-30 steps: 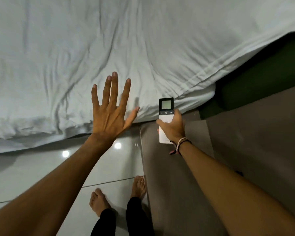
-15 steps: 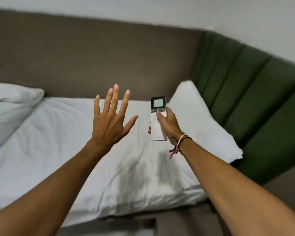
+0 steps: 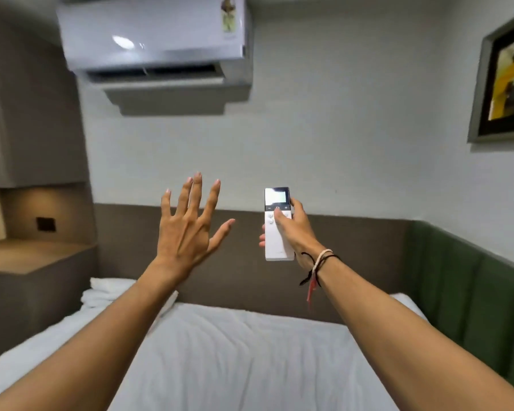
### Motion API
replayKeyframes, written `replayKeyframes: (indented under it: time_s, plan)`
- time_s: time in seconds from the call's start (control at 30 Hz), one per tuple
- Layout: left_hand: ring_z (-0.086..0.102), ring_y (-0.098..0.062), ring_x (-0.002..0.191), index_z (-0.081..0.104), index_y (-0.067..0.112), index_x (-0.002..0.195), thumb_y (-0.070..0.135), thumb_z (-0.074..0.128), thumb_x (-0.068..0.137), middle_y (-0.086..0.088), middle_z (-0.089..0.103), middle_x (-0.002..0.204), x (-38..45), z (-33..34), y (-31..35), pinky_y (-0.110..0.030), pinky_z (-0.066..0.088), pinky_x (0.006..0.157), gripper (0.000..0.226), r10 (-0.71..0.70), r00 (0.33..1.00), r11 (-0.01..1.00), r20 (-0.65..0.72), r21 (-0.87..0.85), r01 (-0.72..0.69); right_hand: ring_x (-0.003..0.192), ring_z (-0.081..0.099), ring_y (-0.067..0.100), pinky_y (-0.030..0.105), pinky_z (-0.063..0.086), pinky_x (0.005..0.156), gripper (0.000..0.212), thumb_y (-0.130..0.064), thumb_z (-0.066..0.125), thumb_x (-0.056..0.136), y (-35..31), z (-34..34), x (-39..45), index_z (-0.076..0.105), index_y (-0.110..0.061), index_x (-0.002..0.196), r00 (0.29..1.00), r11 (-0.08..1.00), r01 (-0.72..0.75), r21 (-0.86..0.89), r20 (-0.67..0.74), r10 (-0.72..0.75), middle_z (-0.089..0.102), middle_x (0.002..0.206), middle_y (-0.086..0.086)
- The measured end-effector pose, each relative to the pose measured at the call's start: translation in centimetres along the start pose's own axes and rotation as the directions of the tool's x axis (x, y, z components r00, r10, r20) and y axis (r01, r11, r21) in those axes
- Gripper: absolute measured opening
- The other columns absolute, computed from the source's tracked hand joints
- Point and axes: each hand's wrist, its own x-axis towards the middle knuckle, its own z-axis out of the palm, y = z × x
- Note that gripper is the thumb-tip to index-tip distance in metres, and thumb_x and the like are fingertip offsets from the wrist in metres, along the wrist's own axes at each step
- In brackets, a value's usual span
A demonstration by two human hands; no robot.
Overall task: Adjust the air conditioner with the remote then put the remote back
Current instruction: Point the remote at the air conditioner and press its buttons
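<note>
My right hand (image 3: pixel 294 232) grips a slim white remote (image 3: pixel 275 200) upright, its dark-framed screen at the top and my thumb resting on the buttons just below the screen. The white wall air conditioner (image 3: pixel 155 34) hangs high at the upper left, its flap open underneath. The remote's top end points up toward the wall below the unit. My left hand (image 3: pixel 187 229) is raised beside the remote, fingers spread, holding nothing. Cord bracelets circle my right wrist.
A bed with a white sheet (image 3: pixel 235 351) fills the foreground, with a white pillow (image 3: pixel 107 292) at its left. A brown headboard panel (image 3: pixel 339 247) and green padded wall (image 3: pixel 463 277) lie behind. A wooden shelf niche (image 3: pixel 33 253) is left; a framed picture (image 3: pixel 505 78) hangs at right.
The view has swung up from the floor and bed edge to the wall and air conditioner. Both hands kept their poses, the remote staying in my right hand.
</note>
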Motion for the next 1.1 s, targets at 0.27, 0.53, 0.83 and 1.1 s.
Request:
replayKeyframes:
  time_s: [0.27, 0.53, 0.83, 1.1]
  plan:
    - [0.03, -0.039, 0.154, 0.023, 0.021, 0.163, 0.071, 0.016, 0.094, -0.022, 0.023, 0.169, 1.8, -8.5, -7.4, -0.068, 0.027, 0.119, 0.086, -0.081, 0.995, 0.984, -0.061, 0.151, 0.09, 0.074, 0.072, 0.039, 0.055, 0.064, 0.071, 0.066, -0.016, 0.052, 0.104, -7.0, 7.0, 1.2, 0.024, -0.04, 0.159, 0.985, 0.993, 0.117, 0.022, 0.122, -0.119, 0.064, 0.129, 0.027]
    - [0.032, -0.04, 0.153, 0.025, 0.022, 0.162, 0.074, 0.013, 0.092, -0.021, 0.024, 0.168, 0.6, -12.4, -11.4, -0.068, 0.028, 0.119, 0.088, -0.16, 0.984, 0.962, -0.08, 0.213, 0.173, 0.074, 0.071, 0.041, 0.051, 0.064, 0.066, 0.075, -0.003, 0.046, 0.096, -10.2, 12.4, 0.9, 0.023, -0.038, 0.158, 0.966, 0.99, 0.134, 0.032, 0.218, -0.138, 0.065, 0.124, 0.03]
    - [0.039, -0.04, 0.149, 0.032, 0.021, 0.161, 0.073, 0.02, 0.093, -0.021, 0.031, 0.166, -1.3, -13.3, -13.7, -0.069, 0.033, 0.115, 0.086, -0.187, 0.981, 0.945, -0.043, 0.266, 0.192, 0.07, 0.07, 0.042, 0.05, 0.064, 0.061, 0.051, 0.002, 0.043, 0.094, -10.6, 15.1, -0.4, 0.048, -0.021, 0.138, 0.944, 0.984, 0.167, 0.064, 0.28, -0.178, 0.064, 0.119, 0.035]
    - [0.041, -0.041, 0.147, 0.034, 0.02, 0.16, 0.072, 0.022, 0.093, -0.023, 0.033, 0.164, -1.3, -13.3, -14.2, -0.07, 0.035, 0.114, 0.085, -0.167, 0.985, 0.949, -0.048, 0.265, 0.174, 0.065, 0.071, 0.035, 0.041, 0.063, 0.055, 0.076, -0.002, 0.046, 0.097, -10.2, 15.5, -0.3, 0.021, -0.035, 0.16, 0.948, 0.985, 0.145, 0.094, 0.272, -0.165, 0.064, 0.126, 0.03]
